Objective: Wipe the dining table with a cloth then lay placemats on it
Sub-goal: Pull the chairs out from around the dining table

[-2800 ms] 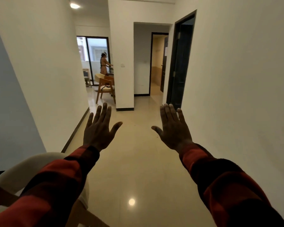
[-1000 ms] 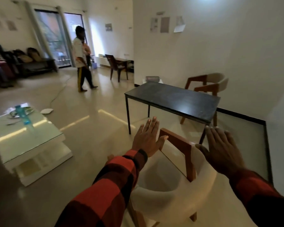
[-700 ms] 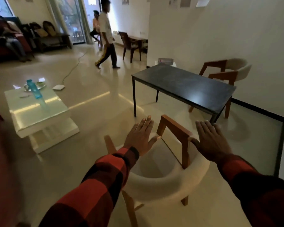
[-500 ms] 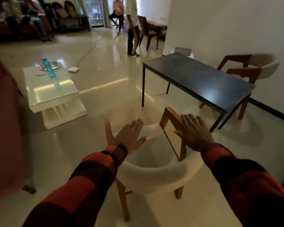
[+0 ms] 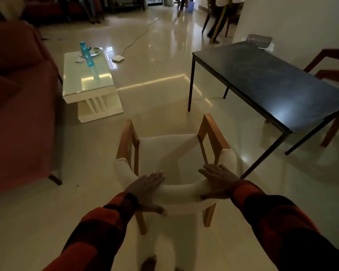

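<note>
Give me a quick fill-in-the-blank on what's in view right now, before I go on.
1. Both hands, left hand and right hand, rest on the padded back of the ____.
2. The dining table has a ____ top.
3. The blue bottle stands on the ____ coffee table.
4. No cloth is in either ____.

Missing words: chair; black; white; hand

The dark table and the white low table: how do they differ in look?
The dark table has thin black legs and stands taller; the white low table sits on a solid white base. The white low table carries a blue bottle; the dark table's top looks bare. Both tops are rectangular.
</note>
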